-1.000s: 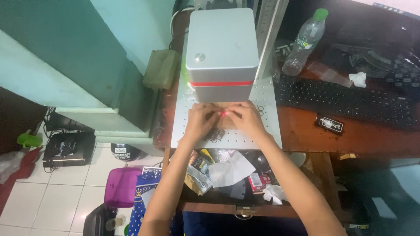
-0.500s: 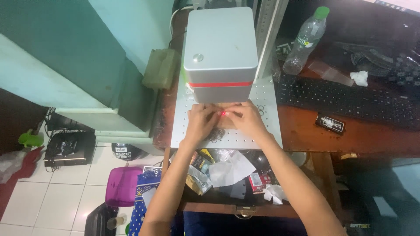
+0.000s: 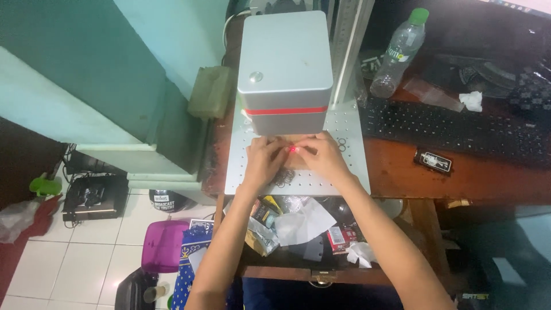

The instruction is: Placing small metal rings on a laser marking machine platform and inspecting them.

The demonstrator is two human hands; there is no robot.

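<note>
Both bare forearms were stretched forward and angled inward, so that the hands met side by side. The left hand (image 3: 263,162) was laid palm down, fingers curled slightly. The right hand (image 3: 322,159) was held likewise, its fingertips brought against the left's.

Small home workshop. Grey engraving machine (image 3: 285,69) on perforated plate (image 3: 350,129) at frame centre, keyboard (image 3: 453,129) on wooden desk (image 3: 402,178) right, cluttered open drawer (image 3: 298,229) below, tiled floor (image 3: 69,252) lower left.
</note>
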